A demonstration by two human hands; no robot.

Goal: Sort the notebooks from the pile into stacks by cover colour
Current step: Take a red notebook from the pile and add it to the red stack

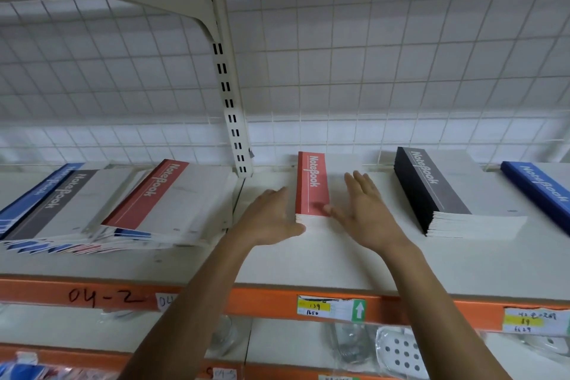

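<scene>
fingers (359, 182) straight, holding nothing: left hand (273, 216) beside the red stack (311, 185) mid-frame, right hand (365, 207) over its cover; even inward pressure should square the edges.

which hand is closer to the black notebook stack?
Right. The right hand lies open on the red stack, just left of the black stack and apart from it. The left hand sits at the red stack's left edge, farther away.

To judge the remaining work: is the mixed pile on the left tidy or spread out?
Spread out. The mixed pile is fanned sideways: blue, black and red covers overlap and the front edges are uneven.
</scene>
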